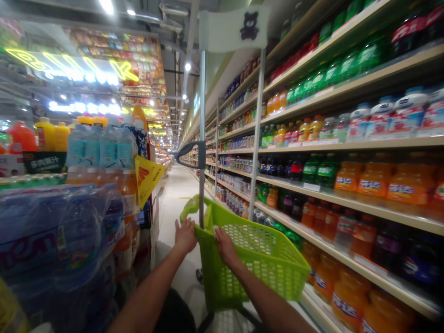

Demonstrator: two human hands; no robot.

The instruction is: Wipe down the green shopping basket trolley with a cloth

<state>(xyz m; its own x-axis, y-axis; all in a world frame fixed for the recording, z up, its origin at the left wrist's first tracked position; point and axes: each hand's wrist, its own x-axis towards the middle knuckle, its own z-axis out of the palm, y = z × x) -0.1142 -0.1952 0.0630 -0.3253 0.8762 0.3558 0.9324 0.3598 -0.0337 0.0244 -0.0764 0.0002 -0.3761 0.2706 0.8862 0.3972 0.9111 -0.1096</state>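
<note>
Cart (263,266), green, stands in the aisle (169,199) directly before the wearer, just beside the shelves (347,143) on the right. The left hand (186,235) lies at the near left corner, fingers bent over the edge below a pole (202,111); the palm side is hidden, so whether it is closed around the edge cannot be told. The right hand (226,245) is closed on the near rim, its underside out of sight; a pale spot by its fingertips is too blurred to identify. The right forearm covers part of the basket's latticed side, and the wheels are largely concealed or cut off below. Two poles carry a white board (222,32) with a dark bear; a grey loop (201,155) is fixed to the left one. At left, wrapped bottles (72,231) run out of the frame, their labels smeared; a yellow tag (147,180) hangs beside them, its small print illegible. Bottles on the far shelves merge into indistinct rows.
</note>
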